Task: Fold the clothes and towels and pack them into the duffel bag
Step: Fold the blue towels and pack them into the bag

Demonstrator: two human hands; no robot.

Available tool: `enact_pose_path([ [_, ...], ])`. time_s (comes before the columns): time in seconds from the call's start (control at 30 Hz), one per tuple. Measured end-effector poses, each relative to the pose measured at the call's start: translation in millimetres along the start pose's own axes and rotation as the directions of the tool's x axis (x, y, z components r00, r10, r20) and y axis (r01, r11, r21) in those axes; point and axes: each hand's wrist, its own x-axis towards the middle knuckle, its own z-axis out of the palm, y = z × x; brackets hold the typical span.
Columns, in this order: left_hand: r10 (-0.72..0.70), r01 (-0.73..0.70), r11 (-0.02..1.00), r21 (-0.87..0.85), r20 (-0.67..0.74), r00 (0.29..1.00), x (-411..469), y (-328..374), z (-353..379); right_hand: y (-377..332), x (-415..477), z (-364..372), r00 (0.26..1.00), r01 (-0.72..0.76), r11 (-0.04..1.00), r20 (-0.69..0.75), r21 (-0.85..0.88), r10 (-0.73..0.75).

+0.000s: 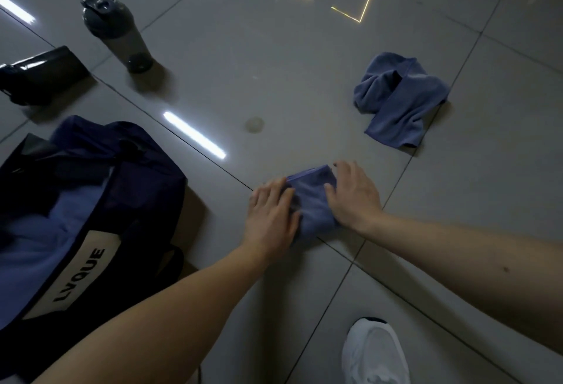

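A small folded blue towel [310, 201] lies on the grey tiled floor in the middle of the view. My left hand [271, 216] rests flat on its left side and my right hand [353, 194] rests flat on its right side, fingers straight. A second blue towel [399, 100] lies crumpled on the floor further away to the right. The dark navy duffel bag [146, 194] stands open at the left, with blue cloth [39, 231] inside it and a beige label reading LVQUE.
A dark shaker bottle [118, 33] stands upright at the far left. A black bottle [39, 76] lies on its side next to it. My white shoe [374, 353] is at the bottom edge. Ceiling lights reflect in the glossy tiles.
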Motion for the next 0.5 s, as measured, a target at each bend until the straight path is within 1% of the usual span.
enact_pose_path([
  [0.03, 0.025, -0.031, 0.997, 0.067, 0.097, 0.995, -0.6, 0.8, 1.8, 0.1, -8.5, 2.0, 0.991, 0.118, 0.988, -0.046, -0.097, -0.123],
  [0.07, 0.019, -0.042, 0.991, 0.125, 0.184, 0.983, -0.4, -0.1, 4.3, 1.2, -16.9, 5.8, 0.972, 0.219, 0.962, -0.049, -0.164, -0.229],
  [0.1, 0.006, -0.045, 0.986, 0.161, 0.235, 0.972, 0.5, -1.8, 6.3, 3.3, -24.4, 11.3, 0.952, 0.297, 0.932, -0.009, -0.207, -0.306],
  [0.17, 0.001, -0.051, 0.983, 0.176, 0.27, 0.963, 3.0, -5.4, 8.2, 6.8, -36.7, 22.2, 0.919, 0.394, 0.881, 0.077, -0.262, -0.388],
  [0.23, 0.019, -0.072, 0.983, 0.17, 0.292, 0.956, 5.4, -10.9, 11.7, 9.9, -44.5, 30.9, 0.91, 0.415, 0.869, 0.125, -0.271, -0.395],
  [0.33, 0.039, -0.094, 0.981, 0.169, 0.302, 0.953, 7.3, -21.7, 17.7, 16.8, -48.5, 42.5, 0.93, 0.349, 0.908, 0.202, -0.231, -0.306],
  [0.4, 0.061, -0.118, 0.977, 0.175, 0.304, 0.951, 7.7, -26.8, 21.4, 18.5, -47.2, 44.2, 0.925, 0.328, 0.92, 0.268, -0.215, -0.268],
  [0.5, 0.062, -0.135, 0.971, 0.198, 0.338, 0.939, 9.6, -27.0, 20.7, 12.5, -44.6, 40.5, 0.92, 0.306, 0.919, 0.325, -0.247, -0.219],
])
